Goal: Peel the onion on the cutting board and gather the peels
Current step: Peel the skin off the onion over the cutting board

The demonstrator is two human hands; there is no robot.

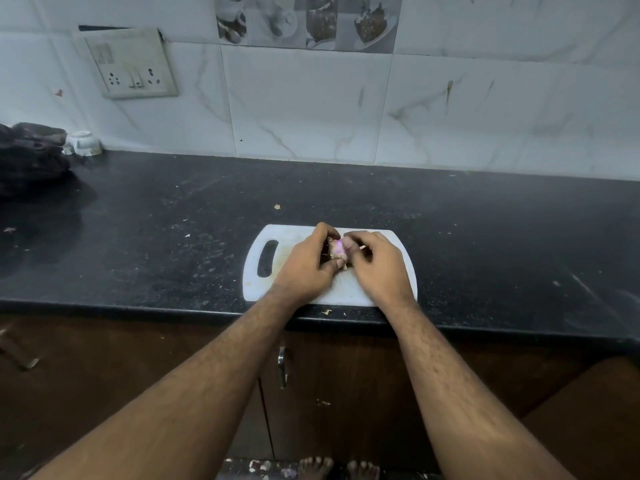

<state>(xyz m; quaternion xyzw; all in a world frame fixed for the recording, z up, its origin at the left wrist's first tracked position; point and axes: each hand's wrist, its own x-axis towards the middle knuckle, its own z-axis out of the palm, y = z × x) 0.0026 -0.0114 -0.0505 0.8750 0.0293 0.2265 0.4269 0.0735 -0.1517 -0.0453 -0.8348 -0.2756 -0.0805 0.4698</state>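
Over the white cutting board (258,289), the onion (337,249) is gripped by left hand (306,268) and right hand (377,265); loosened peels could be scattered onto the countertop (485,237).

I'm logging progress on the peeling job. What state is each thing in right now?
onion: held over the board between both hands, partly peeled, pink flesh showing
left hand: closed on the onion
right hand: closed on the onion, fingers at its top
cutting board: flat on the counter
peel scraps: loose on the counter, ungathered
cabinet door: shut
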